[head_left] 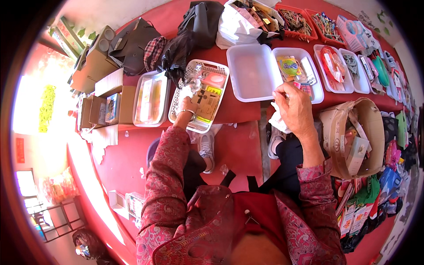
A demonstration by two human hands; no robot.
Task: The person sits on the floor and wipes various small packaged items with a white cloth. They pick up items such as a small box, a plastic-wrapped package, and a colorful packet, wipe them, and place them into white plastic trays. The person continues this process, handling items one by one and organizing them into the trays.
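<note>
My left hand [189,105] reaches into a white perforated basket [206,128], its fingers curled by a whitish crumpled piece [186,91]; what they grip is too small to make out. Beside them in the basket lie a brown cardboard packet [206,103], clear plastic wrapping and a pinkish item [214,78]. My right hand [295,107] is raised near the front of two plastic tubs, thumb and forefinger pinched. A white crumpled cloth or tissue [278,119] hangs from its palm side. Nearest to it are a bare white tub [251,73] and a tub [319,93] with small packets.
A lidded tub [151,98] and cardboard boxes [128,104] stand left. Dark bags [201,24] and a white bag [236,31] line the back. Red baskets [300,35] hold pens or pencils. An open carton [329,141] and piled goods flank my right arm.
</note>
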